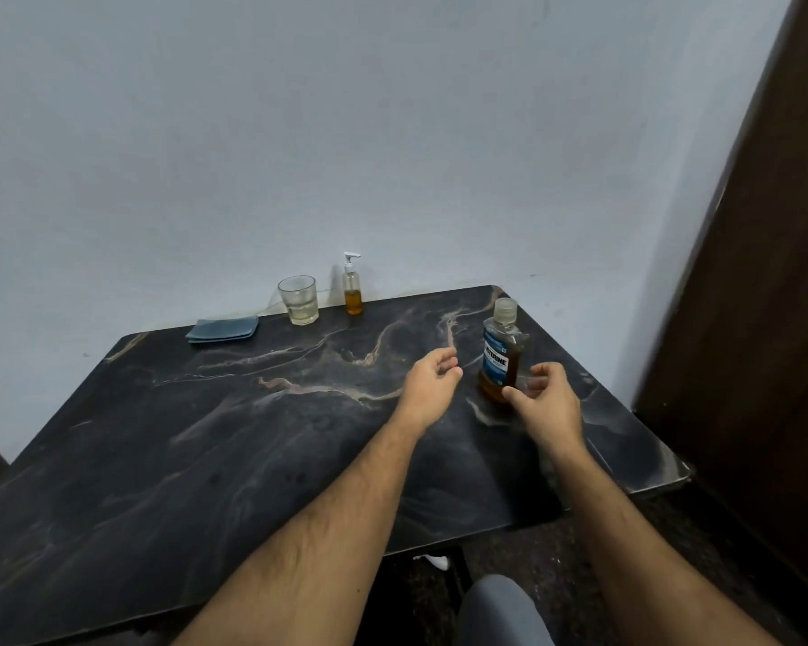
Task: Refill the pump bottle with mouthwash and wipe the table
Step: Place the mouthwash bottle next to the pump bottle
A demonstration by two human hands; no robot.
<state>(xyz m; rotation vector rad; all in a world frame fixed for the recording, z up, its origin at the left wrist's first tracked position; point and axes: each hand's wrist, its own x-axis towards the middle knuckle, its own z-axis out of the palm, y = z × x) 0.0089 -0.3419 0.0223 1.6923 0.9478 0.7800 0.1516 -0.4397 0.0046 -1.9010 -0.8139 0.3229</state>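
Dark marbled bench against pale wall, dark door at right. Mouthwash bottle upright, capped, near right edge. Pump bottle, glass, folded cloth along wall. Left hand and right hand flank mouthwash, fingers apart, loosely curled, empty.

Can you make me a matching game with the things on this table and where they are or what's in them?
Things:
1. pump bottle
2. drinking glass
3. folded blue cloth
4. mouthwash bottle

Clues:
A. lies flat near the wall, furthest left
B. stands between the two hands, with a blue label
C. has a white pump on top and amber liquid low down
D. clear, with a little pale liquid at the bottom

Pairs: 1-C, 2-D, 3-A, 4-B
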